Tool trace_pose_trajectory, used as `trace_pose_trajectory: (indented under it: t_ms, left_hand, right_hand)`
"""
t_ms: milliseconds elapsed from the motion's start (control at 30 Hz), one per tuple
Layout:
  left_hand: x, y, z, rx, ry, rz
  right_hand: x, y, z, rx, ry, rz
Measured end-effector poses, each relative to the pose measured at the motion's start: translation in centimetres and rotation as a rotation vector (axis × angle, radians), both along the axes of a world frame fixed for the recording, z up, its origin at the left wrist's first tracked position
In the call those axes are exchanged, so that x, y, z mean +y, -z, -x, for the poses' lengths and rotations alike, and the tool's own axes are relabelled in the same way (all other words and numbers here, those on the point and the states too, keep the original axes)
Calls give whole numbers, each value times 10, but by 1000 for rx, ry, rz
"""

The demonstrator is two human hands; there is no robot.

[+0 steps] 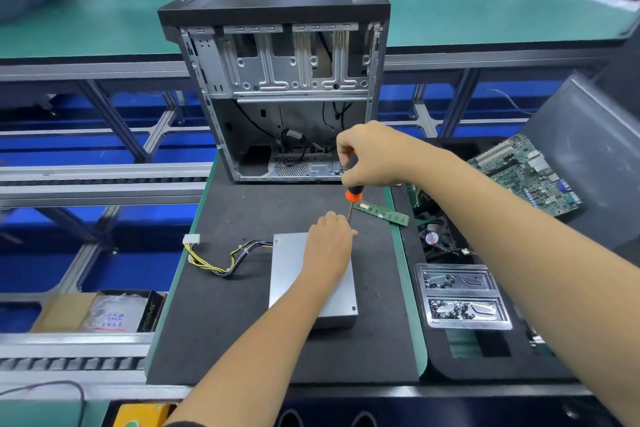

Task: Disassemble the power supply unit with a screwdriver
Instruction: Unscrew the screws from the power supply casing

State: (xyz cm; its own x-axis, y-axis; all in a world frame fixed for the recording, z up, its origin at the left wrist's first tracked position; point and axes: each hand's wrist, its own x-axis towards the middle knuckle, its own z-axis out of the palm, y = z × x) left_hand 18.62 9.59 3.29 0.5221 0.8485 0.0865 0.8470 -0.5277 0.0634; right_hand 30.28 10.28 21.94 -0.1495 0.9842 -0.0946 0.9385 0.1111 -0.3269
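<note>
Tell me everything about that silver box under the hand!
The silver box is a flat metal case with a dull grey shine, lying on the black mat. One dark screw shows at its near right corner. Yellow and black wires leave its far left side. The left hand rests on top. The screwdriver, held by the right hand, points at its far right corner.

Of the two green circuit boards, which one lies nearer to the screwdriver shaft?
The narrow green memory stick, lying flat on the black mat just right of the shaft; the large green motherboard leans farther right.
</note>
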Motion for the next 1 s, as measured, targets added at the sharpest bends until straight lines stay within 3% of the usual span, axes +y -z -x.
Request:
trace_pose_trajectory:
  t_ms: [267, 500, 567, 667, 767, 1000]
  left_hand:
    - [-7, -1, -12, 31, -144, 73]
    - [-2, 0, -4, 31, -81, 61]
    - [3, -1, 3, -76, -72, 137]
    - [13, -2, 23, -455, -49, 446]
    - [18, -2, 42, -681, 34, 540]
    - [19, -1, 37, -691, 2, 516]
  right_hand:
    - [0, -1, 1, -23, -7, 4]
    - [1, 1, -1, -20, 8, -2]
    - [1, 1, -2, -24, 11, -9]
    - [2, 2, -3, -17, 15, -20]
    - [2, 4, -4, 2, 19, -15]
    - [6, 10, -3, -5, 24, -16]
